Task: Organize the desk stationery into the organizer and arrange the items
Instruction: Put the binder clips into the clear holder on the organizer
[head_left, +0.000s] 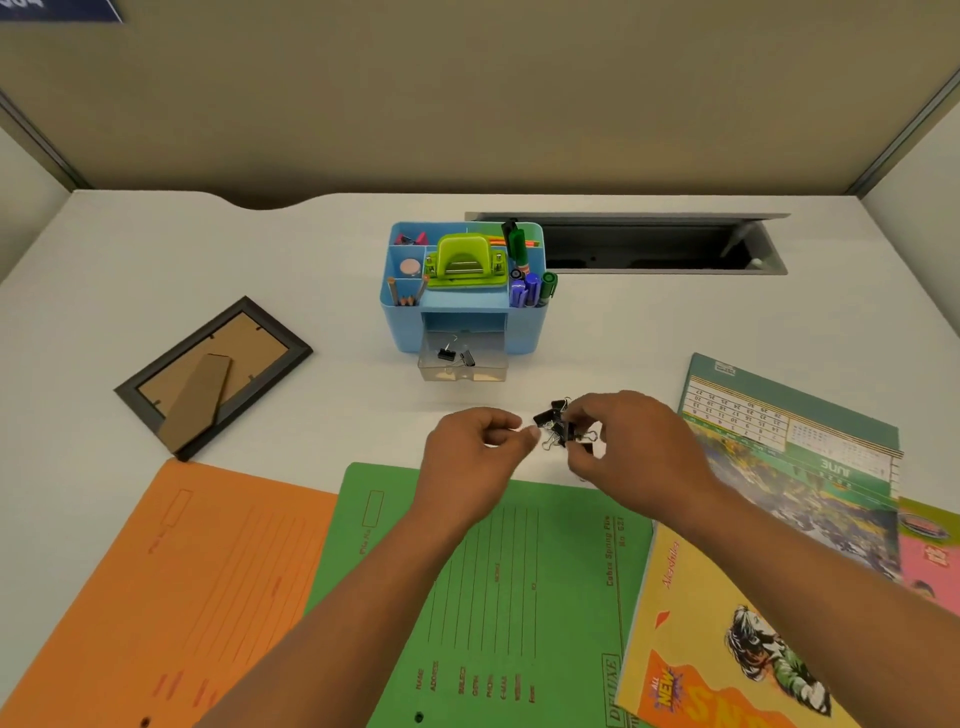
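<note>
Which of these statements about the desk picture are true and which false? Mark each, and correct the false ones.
1. The organizer's clear drawer is pulled open with binder clips inside. True.
2. The green hole punch lies on the orange folder. False: it sits in the blue organizer.
3. Both hands work a cluster of black binder clips above the desk. True: right hand, left hand.
4. The picture frame stands upright. False: it lies flat, back side up.
5. The green folder lies right of the orange folder. True.
</note>
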